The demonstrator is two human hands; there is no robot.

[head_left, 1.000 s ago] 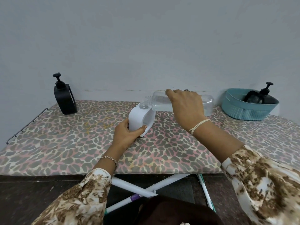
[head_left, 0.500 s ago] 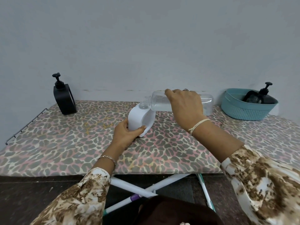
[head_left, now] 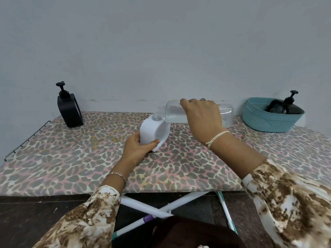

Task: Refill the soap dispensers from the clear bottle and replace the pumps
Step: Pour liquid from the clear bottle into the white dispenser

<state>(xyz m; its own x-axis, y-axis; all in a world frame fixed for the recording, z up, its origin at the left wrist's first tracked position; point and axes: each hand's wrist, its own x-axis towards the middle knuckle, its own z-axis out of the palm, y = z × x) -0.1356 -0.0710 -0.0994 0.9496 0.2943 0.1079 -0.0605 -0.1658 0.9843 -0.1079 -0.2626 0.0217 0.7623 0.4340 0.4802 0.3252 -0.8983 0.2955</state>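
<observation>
White soap dispenser (head_left: pixel 149 135), open-necked, stands mid ironing board (head_left: pixel 71 158), the left hand (head_left: pixel 138 149) gripping its base. The right hand (head_left: pixel 202 117) grasps the clear bottle (head_left: pixel 174 111) tipped sideways, mouth at the dispenser's neck. Black dispenser (head_left: pixel 69 110) stands far left.

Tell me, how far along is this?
Possibly done: the black dispenser at the left has its pump on; its fill can't be seen. In hand: the left hand steadies the white dispenser, pump off, while the right hand tips the clear bottle into its neck. Left: refit its pump, then perhaps the third dispenser in the teal basket.
</observation>
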